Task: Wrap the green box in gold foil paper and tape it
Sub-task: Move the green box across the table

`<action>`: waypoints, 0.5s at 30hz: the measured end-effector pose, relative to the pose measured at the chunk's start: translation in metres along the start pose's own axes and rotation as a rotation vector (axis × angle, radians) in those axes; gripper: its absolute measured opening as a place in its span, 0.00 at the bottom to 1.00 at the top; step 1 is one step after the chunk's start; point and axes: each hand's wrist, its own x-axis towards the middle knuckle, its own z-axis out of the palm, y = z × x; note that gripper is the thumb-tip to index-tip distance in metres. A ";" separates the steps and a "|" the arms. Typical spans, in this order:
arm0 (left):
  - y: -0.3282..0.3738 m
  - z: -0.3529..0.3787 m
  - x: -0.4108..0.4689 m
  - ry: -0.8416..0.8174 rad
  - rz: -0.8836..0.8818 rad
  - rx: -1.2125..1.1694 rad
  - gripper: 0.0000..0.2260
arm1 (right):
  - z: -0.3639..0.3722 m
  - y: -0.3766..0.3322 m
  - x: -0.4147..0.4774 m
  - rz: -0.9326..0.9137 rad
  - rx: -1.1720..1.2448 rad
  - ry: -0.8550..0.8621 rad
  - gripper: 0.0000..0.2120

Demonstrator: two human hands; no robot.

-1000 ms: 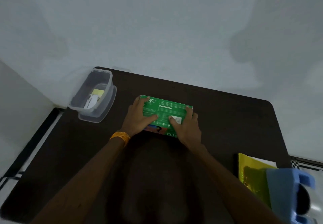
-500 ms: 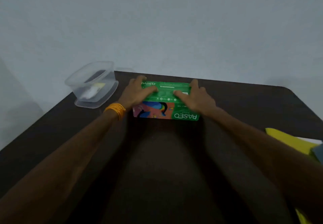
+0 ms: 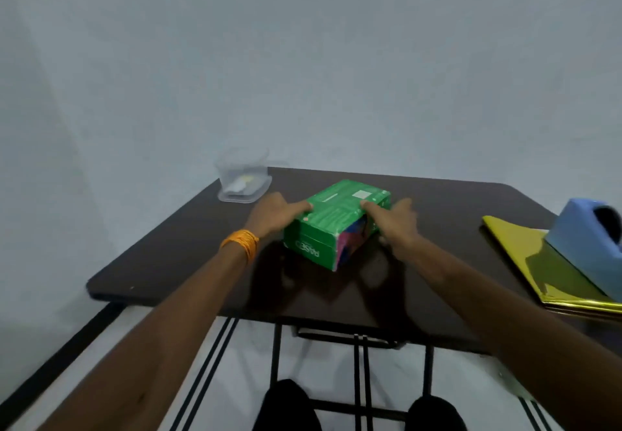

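Near your right, the gold foil paper (image 3: 518,245) lies on the table (image 3: 175,262) under a blue tape dispenser (image 3: 579,245), while mid-table your left hand (image 3: 274,214) and right hand (image 3: 399,222) press straight fingers against opposite sides of the green box (image 3: 333,218), with a clear tub (image 3: 243,178) beyond.

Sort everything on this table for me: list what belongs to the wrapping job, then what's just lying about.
For the job: green box, touched by the left hand and right hand; gold foil paper at the table's right edge; blue tape dispenser resting on that paper.

Lying about: clear plastic container at the far left corner, small items inside too blurred to identify.
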 end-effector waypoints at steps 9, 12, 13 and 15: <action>-0.052 -0.062 -0.062 0.107 -0.025 -0.198 0.10 | 0.090 -0.030 -0.066 -0.006 0.148 -0.377 0.27; -0.076 -0.089 -0.067 0.189 -0.052 -0.206 0.08 | 0.120 -0.047 -0.079 -0.013 0.149 -0.467 0.20; -0.082 -0.098 -0.068 0.213 -0.070 -0.211 0.08 | 0.129 -0.051 -0.084 -0.012 0.148 -0.486 0.17; -0.096 -0.112 -0.071 0.262 -0.109 -0.231 0.09 | 0.149 -0.056 -0.088 -0.020 0.150 -0.521 0.16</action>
